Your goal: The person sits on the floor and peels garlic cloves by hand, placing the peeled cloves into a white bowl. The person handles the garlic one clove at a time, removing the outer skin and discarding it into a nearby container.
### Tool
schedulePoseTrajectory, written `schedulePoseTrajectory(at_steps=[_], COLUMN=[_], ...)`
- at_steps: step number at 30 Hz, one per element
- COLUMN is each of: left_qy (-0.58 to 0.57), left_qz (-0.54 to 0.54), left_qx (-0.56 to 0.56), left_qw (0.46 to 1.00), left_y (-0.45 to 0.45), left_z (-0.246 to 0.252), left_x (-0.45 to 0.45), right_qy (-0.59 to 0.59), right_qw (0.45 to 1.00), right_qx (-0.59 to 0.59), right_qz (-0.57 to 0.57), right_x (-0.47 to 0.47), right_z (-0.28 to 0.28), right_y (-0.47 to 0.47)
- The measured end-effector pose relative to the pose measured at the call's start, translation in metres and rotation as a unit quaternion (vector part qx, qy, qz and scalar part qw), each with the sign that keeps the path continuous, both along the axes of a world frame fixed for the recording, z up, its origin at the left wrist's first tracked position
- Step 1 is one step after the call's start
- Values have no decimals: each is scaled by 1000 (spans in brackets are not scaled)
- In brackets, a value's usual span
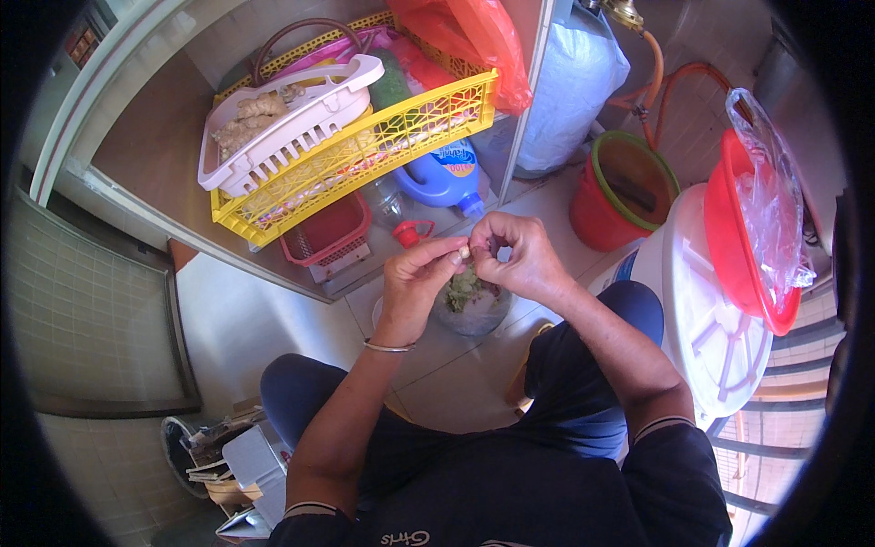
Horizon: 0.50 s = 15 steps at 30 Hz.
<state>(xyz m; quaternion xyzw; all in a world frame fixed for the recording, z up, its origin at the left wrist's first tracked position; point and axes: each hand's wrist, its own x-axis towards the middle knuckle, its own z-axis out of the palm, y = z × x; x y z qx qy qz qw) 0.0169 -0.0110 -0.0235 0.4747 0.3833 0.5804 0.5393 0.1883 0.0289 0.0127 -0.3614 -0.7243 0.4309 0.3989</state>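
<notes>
Between the thumb and fingertips of my left hand [415, 275] is a small pale piece [465, 252], which looks like a garlic clove. My right hand [523, 256] meets it from the other side, thumb and forefinger pinched together at its edge. What the right fingertips grip beyond that edge is too small to make out. Under both hands a round container [472, 323], seemingly lined with clear plastic, stands on the tiled floor. Green leafy scraps [465, 290] lie in it, partly hidden by my hands.
Ahead, a yellow plastic crate [355, 164] carries a white basket [301, 147] of ginger [256, 113]. Below are a blue detergent bottle [441, 179] and a red basket [328, 236]. To the right stand a red bucket [591, 212], a white lidded tub [690, 287] and a red basin [735, 225].
</notes>
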Motion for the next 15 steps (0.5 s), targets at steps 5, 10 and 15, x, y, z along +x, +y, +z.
schedulePoseTrajectory(at_steps=[5, 10, 15], left_qy=[-19, -52, -75], left_qz=[-5, -2, -21], left_qx=[2, -17, -33], left_qw=[1000, 999, 996], left_y=[-1, 0, 0], left_z=[-2, -2, 0], left_x=[1, 2, 0], right_qy=[1, 22, 23], right_qw=[1000, 997, 996], right_qx=[-10, -65, -86], right_qz=[9, 23, 13], right_x=[2, 2, 2], right_z=[2, 0, -4], right_y=[-1, 1, 3])
